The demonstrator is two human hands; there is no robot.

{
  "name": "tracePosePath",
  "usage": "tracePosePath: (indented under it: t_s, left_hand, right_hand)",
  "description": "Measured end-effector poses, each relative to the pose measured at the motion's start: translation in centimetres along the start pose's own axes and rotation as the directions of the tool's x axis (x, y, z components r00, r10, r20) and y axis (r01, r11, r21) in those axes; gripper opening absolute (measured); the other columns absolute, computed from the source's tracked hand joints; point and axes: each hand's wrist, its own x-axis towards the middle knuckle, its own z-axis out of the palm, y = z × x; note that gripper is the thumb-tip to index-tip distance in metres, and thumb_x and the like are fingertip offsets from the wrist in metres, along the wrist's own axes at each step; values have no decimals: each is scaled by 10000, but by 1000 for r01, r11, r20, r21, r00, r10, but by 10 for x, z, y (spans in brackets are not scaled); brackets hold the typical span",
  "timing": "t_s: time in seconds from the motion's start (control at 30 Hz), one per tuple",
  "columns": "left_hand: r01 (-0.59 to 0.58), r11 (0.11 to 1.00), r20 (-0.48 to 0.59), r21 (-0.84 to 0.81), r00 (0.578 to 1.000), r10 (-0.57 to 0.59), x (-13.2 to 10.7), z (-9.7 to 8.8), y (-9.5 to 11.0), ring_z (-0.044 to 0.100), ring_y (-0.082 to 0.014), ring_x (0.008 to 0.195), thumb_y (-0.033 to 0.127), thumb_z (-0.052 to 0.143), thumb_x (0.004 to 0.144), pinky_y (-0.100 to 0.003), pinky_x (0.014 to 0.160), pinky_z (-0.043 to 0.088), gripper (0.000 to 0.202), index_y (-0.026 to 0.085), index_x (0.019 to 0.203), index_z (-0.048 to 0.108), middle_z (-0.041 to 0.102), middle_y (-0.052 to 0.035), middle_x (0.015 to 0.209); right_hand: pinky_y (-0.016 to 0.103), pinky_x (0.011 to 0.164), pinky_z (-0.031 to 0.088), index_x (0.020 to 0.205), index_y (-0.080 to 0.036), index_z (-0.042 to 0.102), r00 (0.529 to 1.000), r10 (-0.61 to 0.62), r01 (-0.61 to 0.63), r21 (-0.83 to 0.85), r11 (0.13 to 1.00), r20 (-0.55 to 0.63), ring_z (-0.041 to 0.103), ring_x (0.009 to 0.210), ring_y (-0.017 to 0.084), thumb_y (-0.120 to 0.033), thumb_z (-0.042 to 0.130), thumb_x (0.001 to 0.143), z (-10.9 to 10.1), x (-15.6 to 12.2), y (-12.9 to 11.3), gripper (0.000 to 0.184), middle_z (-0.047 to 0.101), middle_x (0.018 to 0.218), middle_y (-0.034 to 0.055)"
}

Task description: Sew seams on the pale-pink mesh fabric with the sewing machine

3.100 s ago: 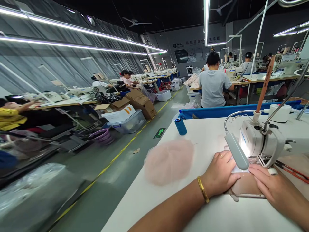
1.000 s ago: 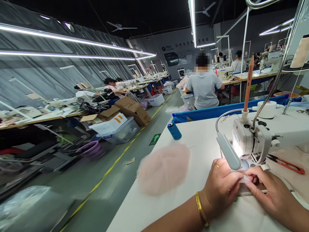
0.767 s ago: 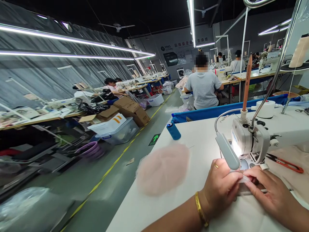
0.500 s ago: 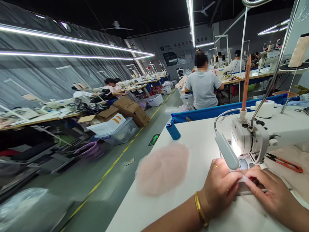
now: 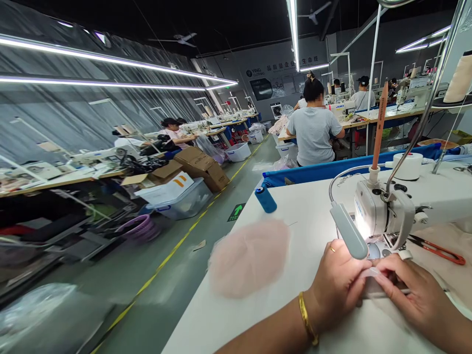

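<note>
My left hand (image 5: 337, 282), with a ring and a gold bangle, pinches a small pale strip of fabric (image 5: 372, 273) just below the lamp of the white sewing machine (image 5: 383, 214). My right hand (image 5: 415, 292) pinches the same strip from the other side, fingers curled. Both hands rest on the white table (image 5: 295, 231) in front of the needle area. A round pink mesh piece (image 5: 249, 258) lies on the table to the left of my left hand.
A blue thread spool (image 5: 265, 199) stands at the table's far left. Red-handled scissors (image 5: 437, 249) lie right of the machine. A person in a grey shirt (image 5: 313, 132) sits at the station ahead. Boxes and bins (image 5: 184, 189) line the aisle on the left.
Three seconds ago both hands lay flat on a beige piece under the machine. Since then they closed into a pinch on a small strip. Over the last second they barely moved.
</note>
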Motion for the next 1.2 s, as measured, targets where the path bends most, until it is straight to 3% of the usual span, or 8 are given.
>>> tracePosePath:
  t_s: [0.07, 0.17, 0.5, 0.9, 1.1, 1.2]
  left_hand:
    - [-4, 1000, 7, 16, 1000, 4, -2, 0, -1, 685, -249, 928, 207, 568, 987, -416, 877, 521, 216, 219, 1089, 759, 750, -84, 1001]
    - [-23, 999, 7, 43, 1000, 22, -4, 1, -3, 686, -252, 947, 207, 561, 986, -416, 886, 520, 243, 222, 1127, 758, 752, -89, 1014]
    - [-57, 996, -33, 70, 998, 60, -7, 2, -5, 700, -256, 937, 187, 588, 969, -422, 861, 527, 223, 206, 1137, 734, 751, -93, 992]
    - [-22, 999, -63, 48, 998, 25, -6, 1, 1, 698, -255, 943, 168, 653, 961, -418, 845, 549, 93, 206, 1023, 712, 746, -91, 987]
    - [-45, 996, -10, -75, 999, 44, 3, -2, 4, 707, -280, 1062, 153, 627, 904, -457, 901, 576, 421, 206, 1321, 648, 747, -121, 1245]
    - [-31, 992, -2, -124, 1000, 31, 5, -2, 3, 709, -271, 1068, 144, 619, 883, -446, 908, 574, 373, 218, 1244, 680, 747, -108, 1232]
  right_hand:
    - [230, 572, 593, 1158, -309, 657, 1000, 5, -5, 8, 1000, -31, 703, 739, 174, -377, 556, 1081, 1, 0, 0, 144, 720, 906, 11]
    - [231, 569, 596, 1215, -324, 655, 998, -37, 37, 0, 999, -43, 720, 766, 182, -359, 554, 1082, 1, 0, -1, 170, 733, 923, 12]
    - [278, 690, 588, 1019, -307, 653, 999, 28, -28, 1, 1000, 16, 701, 776, 181, -359, 509, 1101, 0, -1, -1, 174, 725, 906, -10]
    - [296, 718, 550, 999, -309, 626, 999, -26, 27, -38, 999, 18, 725, 806, 181, -315, 485, 1118, -3, 0, 1, 185, 759, 950, -23]
    - [286, 722, 538, 1015, -304, 588, 988, -155, 154, -82, 985, -11, 721, 768, 165, -250, 495, 1107, -6, 4, -2, 141, 729, 871, -42]
    - [281, 753, 542, 1031, -298, 589, 982, -190, 188, -72, 979, -12, 724, 795, 162, -223, 494, 1102, -6, 6, -3, 141, 734, 890, -37]
